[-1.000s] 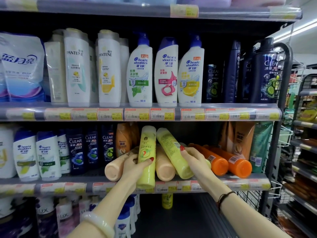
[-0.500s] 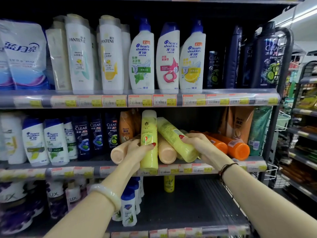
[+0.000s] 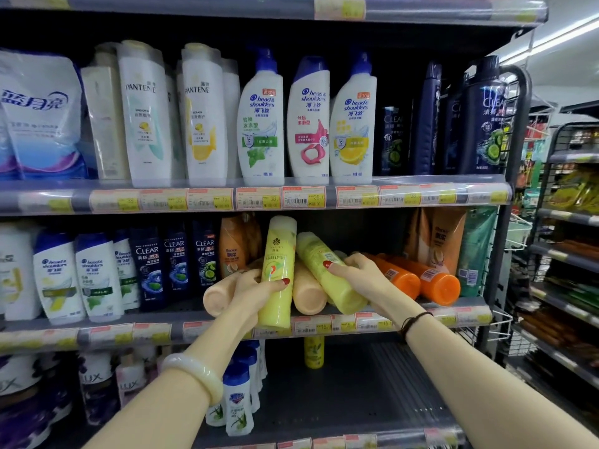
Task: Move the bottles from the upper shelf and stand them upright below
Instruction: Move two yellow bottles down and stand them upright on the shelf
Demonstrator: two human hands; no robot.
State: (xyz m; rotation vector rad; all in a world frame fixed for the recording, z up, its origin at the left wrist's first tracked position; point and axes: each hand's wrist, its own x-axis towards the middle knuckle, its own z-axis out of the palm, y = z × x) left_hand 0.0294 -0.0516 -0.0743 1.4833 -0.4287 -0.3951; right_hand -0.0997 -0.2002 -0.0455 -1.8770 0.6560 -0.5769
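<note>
Bottles lie jumbled on the middle shelf [image 3: 453,314]. Both arms reach up: the left hand [image 3: 254,291] wraps around an upright yellow bottle [image 3: 278,273], while the right hand [image 3: 359,275] grips a tilted yellow bottle [image 3: 327,270] beside the orange bottles [image 3: 421,280]

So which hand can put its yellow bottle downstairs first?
Probably the left hand: its yellow bottle is already nearly upright at the shelf edge. The right hand grips a tilted bottle lying on others.

Head camera, close to the shelves [image 3: 259,202]

It faces the store racks straight on, tilted slightly down, forearms reaching in from below; only this single view exists.
</note>
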